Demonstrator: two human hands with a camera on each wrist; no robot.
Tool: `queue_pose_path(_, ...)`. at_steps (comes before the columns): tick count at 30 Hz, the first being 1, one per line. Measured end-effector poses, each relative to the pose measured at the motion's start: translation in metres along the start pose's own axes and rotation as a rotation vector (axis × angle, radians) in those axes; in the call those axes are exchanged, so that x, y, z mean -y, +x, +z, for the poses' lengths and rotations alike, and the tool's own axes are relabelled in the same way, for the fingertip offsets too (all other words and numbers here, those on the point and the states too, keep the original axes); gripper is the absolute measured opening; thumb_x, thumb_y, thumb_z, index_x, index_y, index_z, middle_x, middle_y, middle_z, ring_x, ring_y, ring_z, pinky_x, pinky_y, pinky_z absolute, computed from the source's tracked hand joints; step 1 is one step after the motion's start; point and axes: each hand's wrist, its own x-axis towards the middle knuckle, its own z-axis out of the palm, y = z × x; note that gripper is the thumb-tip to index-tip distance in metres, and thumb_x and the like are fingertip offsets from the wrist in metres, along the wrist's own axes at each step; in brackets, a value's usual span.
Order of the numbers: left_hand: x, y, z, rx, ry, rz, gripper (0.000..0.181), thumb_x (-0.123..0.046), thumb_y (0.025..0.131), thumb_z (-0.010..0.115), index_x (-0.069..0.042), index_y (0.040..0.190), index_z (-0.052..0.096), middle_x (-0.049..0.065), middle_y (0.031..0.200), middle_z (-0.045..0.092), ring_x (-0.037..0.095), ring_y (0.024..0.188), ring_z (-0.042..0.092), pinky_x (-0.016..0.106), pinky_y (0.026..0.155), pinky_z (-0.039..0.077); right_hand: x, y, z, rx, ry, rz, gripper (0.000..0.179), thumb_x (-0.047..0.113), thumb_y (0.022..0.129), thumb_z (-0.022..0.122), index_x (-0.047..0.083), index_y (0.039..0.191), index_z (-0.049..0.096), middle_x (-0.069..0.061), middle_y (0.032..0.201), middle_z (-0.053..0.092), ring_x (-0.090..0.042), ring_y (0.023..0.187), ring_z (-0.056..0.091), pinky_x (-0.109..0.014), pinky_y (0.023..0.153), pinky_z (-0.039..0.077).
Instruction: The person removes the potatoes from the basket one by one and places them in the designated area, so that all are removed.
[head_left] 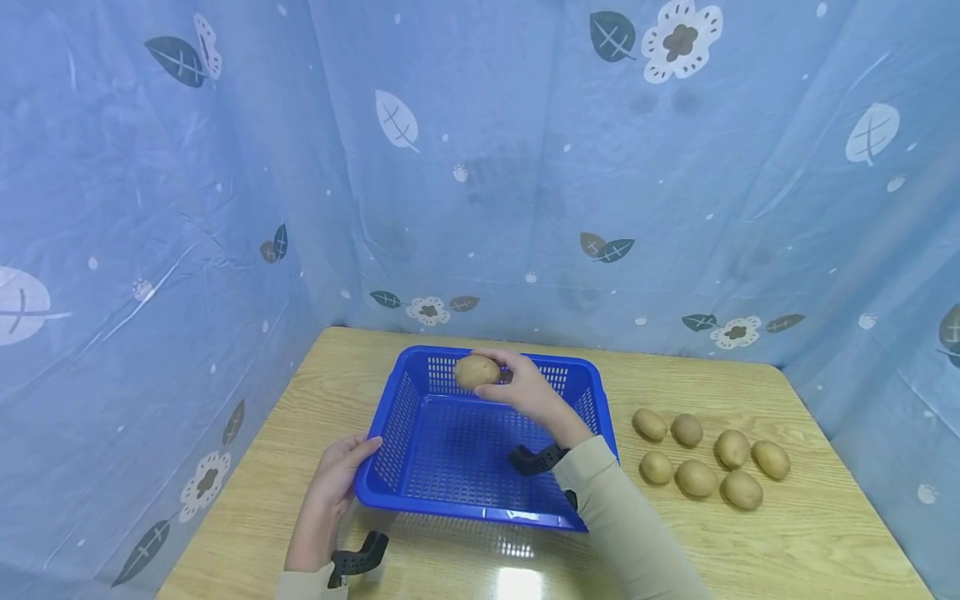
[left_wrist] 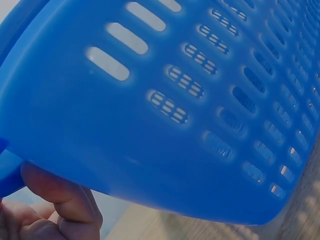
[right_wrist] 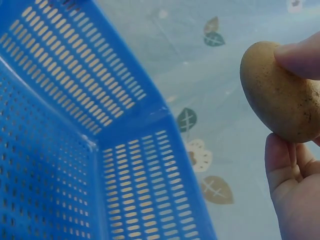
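Observation:
A blue plastic basket (head_left: 480, 507) with slotted walls sits on the table, its inside bare in the head view. My left hand (head_left: 341, 471) grips the basket's rim at the near left corner, thumb over the top; in the left wrist view its curled fingers (left_wrist: 65, 200) show under the rim. Over the far part of the basket, my right hand (head_left: 525, 387) holds a potato (head_left: 476, 372) between thumb and fingers. The right wrist view shows this potato (right_wrist: 277, 92) pinched from both sides, apart from the basket wall (right_wrist: 145, 185).
Several loose potatoes (head_left: 696, 478) lie in a group on the wooden table (head_left: 817, 533), right of the basket. A blue curtain (head_left: 480, 183) with leaves and flowers hangs behind the table and along both sides.

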Motion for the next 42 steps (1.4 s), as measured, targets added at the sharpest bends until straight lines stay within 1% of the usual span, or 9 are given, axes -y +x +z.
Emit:
queue_pose_path(7, 0.000, 0.000, 0.000, 0.000, 0.002, 0.003, 0.038, -0.018, 0.095, 0.055, 0.011, 0.118, 0.051, 0.020, 0.104, 0.067, 0.029, 0.093, 0.069, 0.037, 0.079, 0.058, 0.003, -0.012, -0.012, -0.040, 0.006, -0.077, 0.055, 0.013, 0.084, 0.071, 0.010, 0.135, 0.050, -0.015, 0.135, 0.046, -0.028, 0.111, 0.054, -0.035, 0.087, 0.053)
queue_pose_path(10, 0.000, 0.000, 0.000, 0.000, 0.001, 0.002, 0.038, -0.018, 0.095, 0.055, 0.011, 0.118, 0.051, 0.020, 0.104, 0.067, 0.029, 0.093, 0.069, 0.037, 0.078, 0.058, 0.004, -0.016, -0.017, -0.060, -0.014, -0.104, 0.055, 0.013, 0.084, 0.071, 0.010, 0.135, 0.051, -0.015, 0.132, 0.048, -0.027, 0.109, 0.053, -0.036, 0.089, 0.052)
queue_pose_path(15, 0.001, 0.000, 0.001, 0.004, -0.002, 0.008, 0.037, -0.017, 0.095, 0.054, 0.012, 0.118, 0.051, 0.021, 0.103, 0.067, 0.030, 0.093, 0.069, 0.038, 0.078, 0.058, 0.006, -0.024, -0.025, -0.083, 0.016, -0.133, 0.055, 0.011, 0.084, 0.070, 0.009, 0.135, 0.050, -0.015, 0.128, 0.049, -0.024, 0.106, 0.054, -0.037, 0.089, 0.052)
queue_pose_path(18, 0.001, -0.001, 0.001, 0.005, -0.003, 0.015, 0.035, -0.016, 0.095, 0.054, 0.012, 0.116, 0.051, 0.021, 0.103, 0.067, 0.032, 0.094, 0.068, 0.039, 0.078, 0.058, 0.006, -0.030, -0.031, -0.095, 0.047, -0.154, 0.056, 0.010, 0.084, 0.070, 0.007, 0.136, 0.049, -0.015, 0.127, 0.048, -0.022, 0.108, 0.054, -0.033, 0.091, 0.050)
queue_pose_path(22, 0.003, -0.002, 0.001, 0.007, -0.003, 0.020, 0.035, -0.016, 0.095, 0.054, 0.012, 0.117, 0.051, 0.022, 0.103, 0.067, 0.032, 0.093, 0.068, 0.039, 0.078, 0.058, 0.004, -0.038, -0.039, -0.132, 0.070, -0.168, 0.057, 0.009, 0.083, 0.071, 0.005, 0.136, 0.049, -0.012, 0.129, 0.048, -0.018, 0.110, 0.053, -0.023, 0.092, 0.049)
queue_pose_path(26, 0.004, -0.002, 0.002, 0.002, -0.002, 0.021, 0.035, -0.016, 0.095, 0.054, 0.012, 0.116, 0.051, 0.021, 0.102, 0.067, 0.030, 0.092, 0.069, 0.038, 0.077, 0.058, 0.004, -0.048, -0.046, -0.164, 0.080, -0.188, 0.057, 0.006, 0.082, 0.071, 0.005, 0.135, 0.050, -0.013, 0.130, 0.047, -0.014, 0.110, 0.053, -0.019, 0.091, 0.049)
queue_pose_path(30, 0.005, -0.002, 0.002, 0.000, 0.001, 0.018, 0.035, -0.016, 0.095, 0.054, 0.012, 0.116, 0.051, 0.019, 0.101, 0.068, 0.029, 0.090, 0.069, 0.038, 0.077, 0.059, 0.000, -0.057, -0.054, -0.178, 0.073, -0.206, 0.057, 0.000, 0.082, 0.068, -0.001, 0.135, 0.047, -0.015, 0.130, 0.045, -0.011, 0.108, 0.053, -0.017, 0.090, 0.049)
queue_pose_path(36, 0.003, -0.003, 0.002, -0.001, 0.003, 0.012, 0.038, -0.018, 0.095, 0.055, 0.011, 0.118, 0.051, 0.019, 0.102, 0.067, 0.028, 0.091, 0.069, 0.038, 0.078, 0.058, -0.010, -0.074, -0.071, -0.210, 0.063, -0.206, 0.057, -0.003, 0.083, 0.065, -0.005, 0.136, 0.044, -0.020, 0.131, 0.042, -0.007, 0.105, 0.055, -0.017, 0.084, 0.051)
queue_pose_path(42, 0.003, -0.005, 0.000, 0.001, 0.024, 0.016, 0.045, -0.024, 0.094, 0.057, 0.010, 0.122, 0.049, 0.018, 0.106, 0.067, 0.025, 0.093, 0.068, 0.036, 0.080, 0.058, -0.017, -0.094, -0.089, -0.251, 0.030, -0.126, 0.057, 0.005, 0.089, 0.063, 0.001, 0.141, 0.040, -0.015, 0.136, 0.039, -0.003, 0.106, 0.055, -0.015, 0.082, 0.050)
